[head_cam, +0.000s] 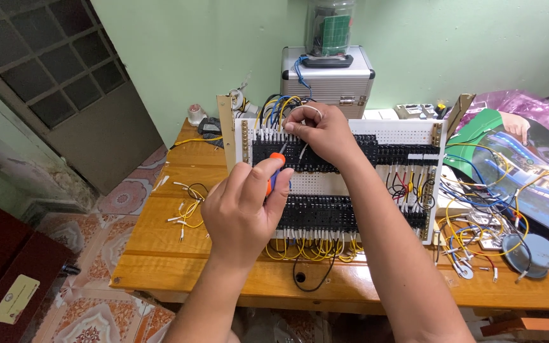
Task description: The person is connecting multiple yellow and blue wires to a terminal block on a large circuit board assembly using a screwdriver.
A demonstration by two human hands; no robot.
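Note:
A white perforated panel [408, 134] stands tilted on the wooden table [154, 254]. It carries two rows of black terminal blocks, an upper row [389, 152] and a lower row [325, 216], with many coloured wires. My left hand [243, 209] grips a screwdriver with an orange and blue handle [274, 168], whose tip points up at the upper row's left part. My right hand [325, 133] pinches a thin white wire [312, 109] at the top edge of that same row.
Behind the panel sits a silver metal case [328, 79] with a clear jar [330, 28] on top. Cut yellow and white wire ends [185, 209] lie at left. At right lie tangled wires [484, 216], a glossy printed sheet [528, 171] and a grey disc [532, 254].

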